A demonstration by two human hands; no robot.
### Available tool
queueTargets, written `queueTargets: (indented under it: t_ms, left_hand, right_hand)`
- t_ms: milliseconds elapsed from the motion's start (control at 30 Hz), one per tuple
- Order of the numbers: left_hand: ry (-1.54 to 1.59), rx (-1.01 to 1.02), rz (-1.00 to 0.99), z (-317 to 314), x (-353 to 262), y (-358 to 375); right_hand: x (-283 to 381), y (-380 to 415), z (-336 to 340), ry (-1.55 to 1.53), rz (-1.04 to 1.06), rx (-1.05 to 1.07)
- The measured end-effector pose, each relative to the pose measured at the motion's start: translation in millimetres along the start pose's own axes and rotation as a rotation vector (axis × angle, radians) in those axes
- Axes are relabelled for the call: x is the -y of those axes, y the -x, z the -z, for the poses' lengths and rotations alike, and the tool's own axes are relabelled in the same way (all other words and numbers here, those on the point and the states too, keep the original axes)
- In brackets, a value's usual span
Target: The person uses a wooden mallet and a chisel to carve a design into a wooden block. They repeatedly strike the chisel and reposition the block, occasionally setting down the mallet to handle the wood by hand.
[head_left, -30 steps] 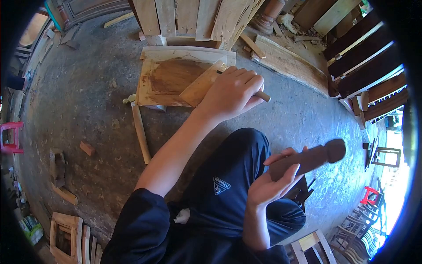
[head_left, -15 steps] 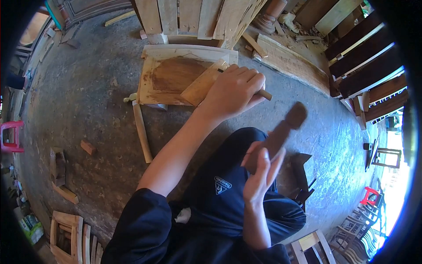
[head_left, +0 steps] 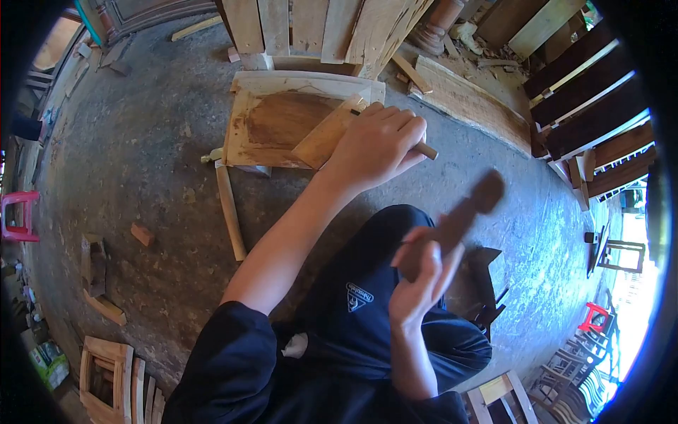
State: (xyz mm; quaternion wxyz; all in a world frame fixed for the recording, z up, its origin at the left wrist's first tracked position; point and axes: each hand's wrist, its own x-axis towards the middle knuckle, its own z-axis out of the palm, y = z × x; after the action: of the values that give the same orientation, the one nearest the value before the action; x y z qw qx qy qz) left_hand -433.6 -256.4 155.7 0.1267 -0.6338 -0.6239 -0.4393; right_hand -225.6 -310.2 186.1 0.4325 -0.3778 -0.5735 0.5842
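My left hand (head_left: 381,145) is closed around a chisel (head_left: 428,150); its round wooden handle end sticks out on the right and a bit of dark metal shows on the left. That hand rests over a light wooden piece (head_left: 318,145), which lies slantwise on a larger wooden panel (head_left: 244,134). The chisel's cutting edge is hard to make out. Lower right, my right hand (head_left: 417,286) grips a dark wooden mallet (head_left: 459,222), blurred by motion, its thick end pointing up and right, apart from the chisel.
A hammer (head_left: 230,212) lies on the floor left of my forearm, its head by the panel. Slatted wood (head_left: 304,32) stands behind the panel. A long plank (head_left: 473,102) is at upper right. Chair frames (head_left: 106,381) stand lower left, and a pink stool (head_left: 20,215) far left.
The mallet's thick end has swung slightly right and down, with my right hand tilting along. My left hand and the chisel look unchanged.
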Motion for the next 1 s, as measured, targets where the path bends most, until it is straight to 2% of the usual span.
queueTargets:
  t_ms: [100, 133, 233, 267, 300, 367, 467, 600, 700, 733, 833, 867, 1000]
  left_hand:
    - [-0.013, 0.004, -0.017, -2, 2, 0]
    - [-0.011, 0.001, -0.017, -1, 1, 0]
    - [0.043, -0.02, 0.003, 1, -2, -3]
    - [0.051, -0.032, 0.005, 2, -2, -4]
    - [0.057, -0.044, 0.01, 3, -1, -5]
    - [0.057, -0.052, 0.006, 2, -1, -4]
    - [0.035, -0.049, 0.004, 2, 0, 0]
    - [0.032, -0.031, 0.007, 1, 0, -3]
    - [0.009, -0.034, 0.003, 0, -1, -3]
    - [-0.001, -0.039, 0.003, 1, -1, -3]
    - [-0.005, -0.034, 0.019, 0, 2, -1]
    - [-0.011, -0.041, 0.014, 0, 3, 0]
    - [-0.026, -0.038, 0.006, 0, 2, -1]
  right_hand:
    - [-3, -5, -14, -0.187, 0.31, -0.358]
    - [-1, -6, -16, -0.303, 0.251, -0.438]
    - [-4, 4, -14, -0.206, 0.035, -0.206]
    - [-3, 5, -5, -0.037, -0.075, 0.046]
    - [11, 0, 0, 0.009, -0.279, 0.268]
    - [8, 5, 3, -0.024, -0.295, 0.218]
    - [3, 6, -3, -0.084, -0.018, -0.039]
    - [1, -6, -11, -0.242, 0.158, -0.315]
    - [-13, -4, -15, -0.043, 0.037, -0.083]
    - [-8, -3, -9, 0.012, -0.093, 0.131]
    - [4, -6, 0, -0.002, -0.214, 0.223]
    - [2, -8, 2, -0.068, -0.192, 0.163]
    - [5, -16, -8, -0.173, 0.111, -0.229]
